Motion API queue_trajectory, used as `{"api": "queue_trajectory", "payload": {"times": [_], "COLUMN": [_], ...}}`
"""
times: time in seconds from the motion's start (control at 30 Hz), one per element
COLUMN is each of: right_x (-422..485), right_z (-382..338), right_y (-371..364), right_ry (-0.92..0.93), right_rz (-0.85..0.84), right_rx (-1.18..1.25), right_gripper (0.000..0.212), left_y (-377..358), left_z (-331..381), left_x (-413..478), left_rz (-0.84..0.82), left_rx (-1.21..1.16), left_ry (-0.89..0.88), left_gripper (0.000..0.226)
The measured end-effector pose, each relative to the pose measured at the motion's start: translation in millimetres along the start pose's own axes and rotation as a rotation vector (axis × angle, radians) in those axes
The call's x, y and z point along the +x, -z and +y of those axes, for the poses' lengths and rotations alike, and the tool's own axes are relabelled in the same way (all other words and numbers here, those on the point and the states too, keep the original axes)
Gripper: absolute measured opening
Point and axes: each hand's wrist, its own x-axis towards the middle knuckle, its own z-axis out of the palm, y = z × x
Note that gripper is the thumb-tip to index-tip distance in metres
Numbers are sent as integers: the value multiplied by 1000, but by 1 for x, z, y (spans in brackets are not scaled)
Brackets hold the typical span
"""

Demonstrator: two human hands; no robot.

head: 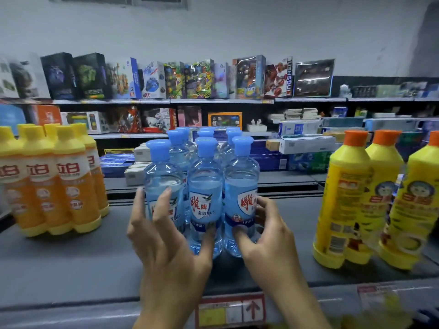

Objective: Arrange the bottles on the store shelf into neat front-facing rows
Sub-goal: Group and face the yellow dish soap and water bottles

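Both hands are on the front row of clear blue bottles [204,186] in the middle of the dark grey shelf [71,262]. The left hand [166,245] wraps its spread fingers around the left front bottle [162,186], with the thumb reaching across to the base of the middle front bottle [205,198]. The right hand [263,233] cups the right front bottle [241,198], fingers behind it and thumb pressed on its lower label. Neither hand is closed tight; each is curved open against the plastic.

All the blue bottles stand upright, long axis vertical, blue caps on top. The middle and right front bottles show their red-and-white shield labels toward the camera; the left one's label is mostly hidden by fingers. More bottles of the same kind stand in rows directly behind.

To the left on the same shelf stands a tight group of orange bottles with yellow caps [54,181], labels facing forward, leaning slightly in the wide-angle view. To the right stand yellow bottles with orange caps [370,198], the nearest showing its back label. A red-framed price tag [230,312] sits on the shelf's front edge. Beyond, across an aisle, further shelves hold boxed toys [166,79] and flat boxes [306,143] below a pale wall [237,32].
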Motion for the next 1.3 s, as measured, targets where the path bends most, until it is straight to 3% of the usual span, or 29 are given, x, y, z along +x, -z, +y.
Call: {"api": "queue_trajectory", "payload": {"times": [0.17, 0.37, 1.3], "right_x": [2, 2, 16], "right_z": [3, -2, -10], "right_y": [2, -1, -13], "right_ry": [-63, -123, -243], "right_rz": [-103, -70, -10], "right_rx": [45, -3, -264], "right_gripper": [51, 43, 49], "left_y": [0, 3, 14], "left_z": [-1, 4, 1], "left_x": [-4, -4, -2], "left_rz": [0, 37, -60], "left_rx": [-59, -59, -170], "left_ry": [-10, -9, -23], "left_gripper": [100, 96, 94]}}
